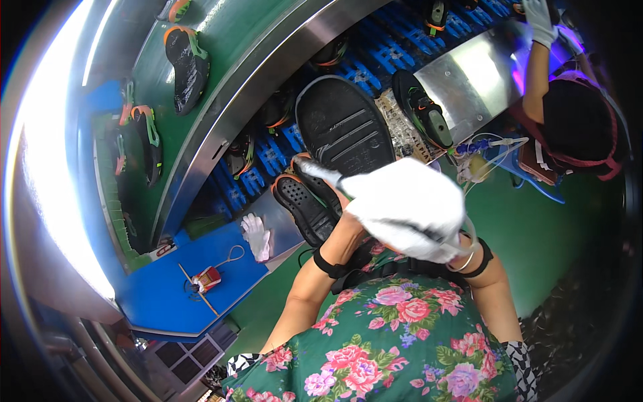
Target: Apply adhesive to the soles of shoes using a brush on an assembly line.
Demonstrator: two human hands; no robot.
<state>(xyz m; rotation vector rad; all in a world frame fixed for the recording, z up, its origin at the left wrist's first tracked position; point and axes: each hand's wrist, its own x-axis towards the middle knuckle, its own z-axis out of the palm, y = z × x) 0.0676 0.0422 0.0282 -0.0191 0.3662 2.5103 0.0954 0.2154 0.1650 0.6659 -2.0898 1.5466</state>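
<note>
Floral fabric of my green shirt (pixel 395 342) fills the lower edge, with one black band on each of my two wrists. Above it, my right hand (pixel 408 208), in a white glove, is closed around one thin white-tipped applicator (pixel 318 171), whose tip rests at the upper end of one black shoe sole with orange trim (pixel 305 208). My left hand (pixel 335 201) is mostly hidden behind the right glove; it reaches under that sole, but I cannot tell how its fingers are set. One large black sole-shaped mould (pixel 345 127) lies just beyond the sole, against the blue conveyor (pixel 375 57). One spare white glove (pixel 256 236) lies on the blue table (pixel 161 295) to my left, near one small red tool (pixel 207 278). Four soles (pixel 187 60) are visible on the green belt farther left. One co-worker's gloved hand (pixel 539 20) reaches to the conveyor at upper right.
</note>
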